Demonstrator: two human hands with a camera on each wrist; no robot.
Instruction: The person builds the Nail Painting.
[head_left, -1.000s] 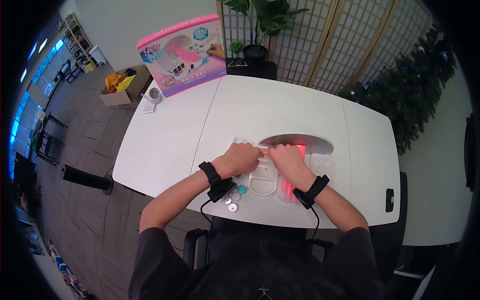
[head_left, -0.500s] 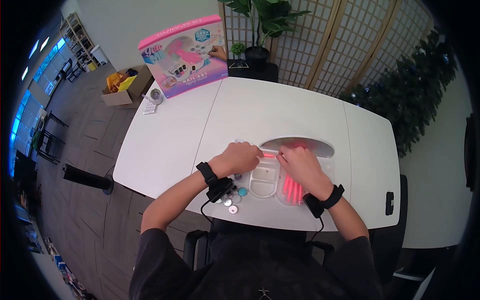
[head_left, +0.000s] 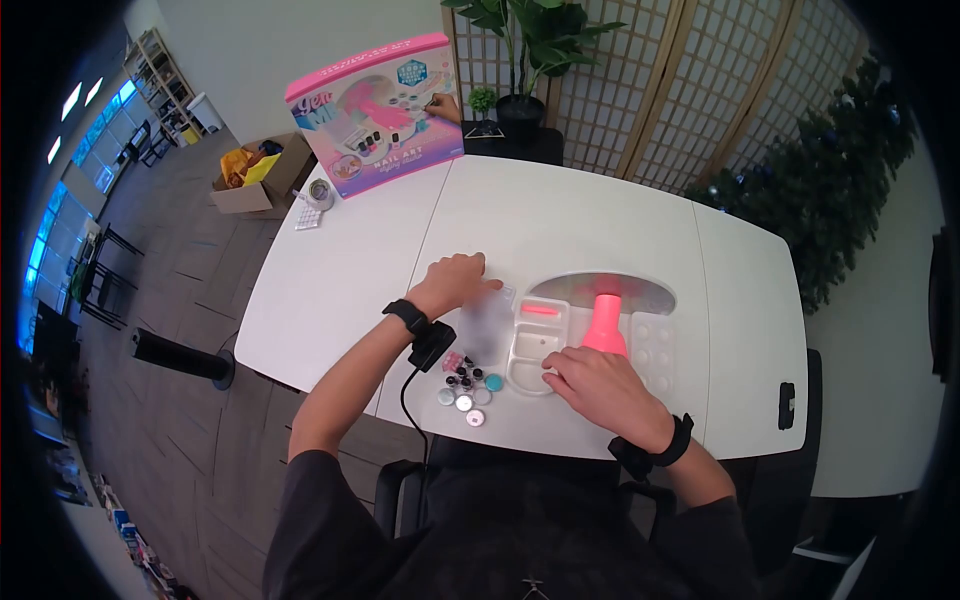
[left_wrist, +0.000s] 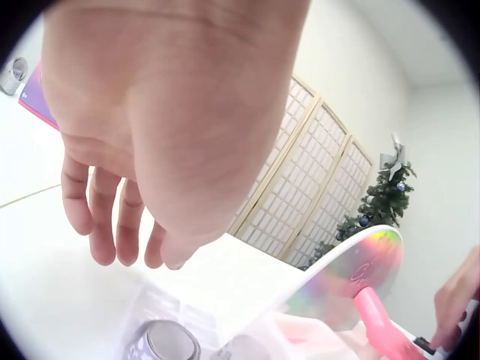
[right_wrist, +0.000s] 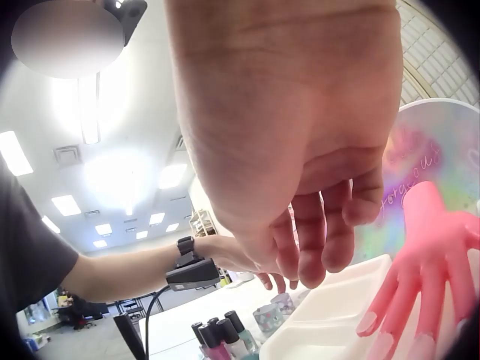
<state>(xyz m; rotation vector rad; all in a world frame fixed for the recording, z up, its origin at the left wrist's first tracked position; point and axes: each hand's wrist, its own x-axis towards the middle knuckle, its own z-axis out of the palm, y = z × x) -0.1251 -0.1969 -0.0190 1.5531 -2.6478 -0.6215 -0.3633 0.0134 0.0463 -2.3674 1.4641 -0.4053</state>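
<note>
My left hand (head_left: 452,284) is over the table, left of the white tray (head_left: 524,377), beside a blurred clear plastic piece (head_left: 488,325). In the left wrist view its fingers hang relaxed with nothing between them. A pink strip (head_left: 541,310) lies in the tray's top compartment. Over the fingers of the pink model hand (head_left: 606,322) is my right hand (head_left: 612,392), its thumb side by the tray's lower compartment. The right wrist view shows the right hand's fingers (right_wrist: 324,244) loosely bent and empty, beside the model hand (right_wrist: 430,262).
An oval mirror (head_left: 600,289) stands behind the model hand, and a tray with round wells (head_left: 653,350) is to its right. Small polish bottles (head_left: 464,378), a teal jar (head_left: 494,382) and a pale jar (head_left: 475,418) stand near the front edge. A large box (head_left: 385,125) stands at the back left.
My left hand has moved left and away from the tray's top. My right hand has come back toward my body, uncovering the model hand's wrist. The pink strip now shows in full.
</note>
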